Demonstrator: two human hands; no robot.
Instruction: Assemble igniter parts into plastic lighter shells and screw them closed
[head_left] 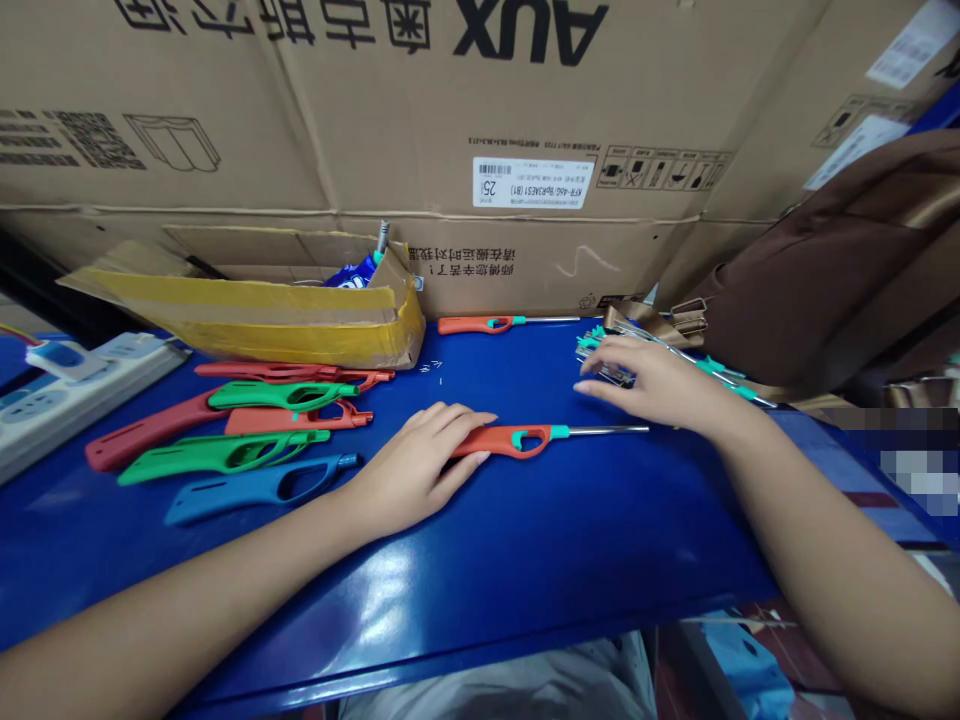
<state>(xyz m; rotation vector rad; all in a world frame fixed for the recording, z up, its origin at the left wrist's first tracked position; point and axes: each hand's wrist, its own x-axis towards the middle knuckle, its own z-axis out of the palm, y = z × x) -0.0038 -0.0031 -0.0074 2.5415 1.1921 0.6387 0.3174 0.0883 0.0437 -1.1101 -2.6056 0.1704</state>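
Blue tabletop [525,530]: left hand [416,460] presses flat-fingered on orange, teal-triggered lighter [525,438]; right hand [652,385], fingers open, touches rods [604,372].

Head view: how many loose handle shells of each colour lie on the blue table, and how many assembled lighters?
Red shells: 3
Green shells: 2
Blue shells: 1
Assembled orange lighters: 2, one under the left hand, one by the cardboard box
Total: 8
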